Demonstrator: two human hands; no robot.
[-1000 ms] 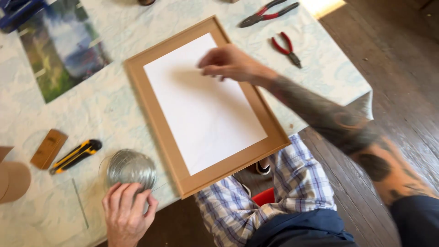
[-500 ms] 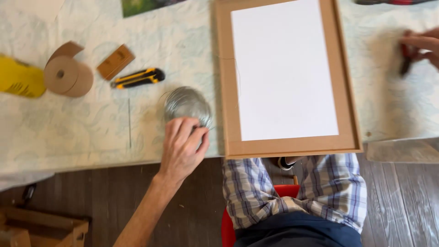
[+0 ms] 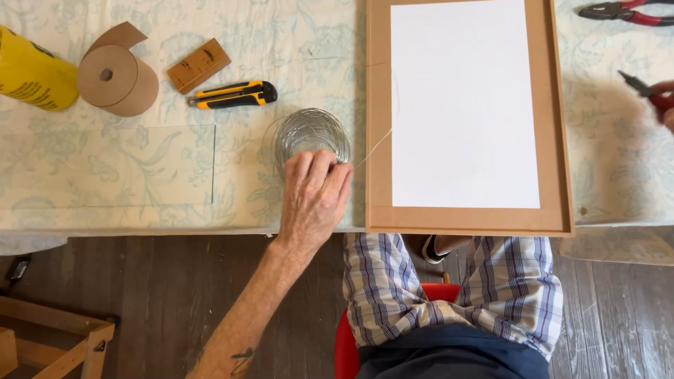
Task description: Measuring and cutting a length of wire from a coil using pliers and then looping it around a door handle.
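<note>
My left hand (image 3: 313,196) rests on the near side of a coil of thin silver wire (image 3: 309,132), fingers curled on it, and a loose strand runs from the coil toward the frame. A brown picture frame (image 3: 375,140) with a white sheet (image 3: 463,105) in it lies face down to the right of the coil. My right hand (image 3: 665,105) shows only at the right edge, gripping small red-handled pliers (image 3: 640,87).
On the patterned tablecloth (image 3: 140,168) lie a yellow-and-black utility knife (image 3: 232,95), a small wooden block (image 3: 199,65), a brown paper tape roll (image 3: 116,77), a yellow can (image 3: 31,70) and larger red pliers (image 3: 621,10). The table edge runs just below my left hand.
My view has swung left and downward. My right hand went from the frame's top edge to the red pliers at the right. My left hand stayed on the wire coil.
</note>
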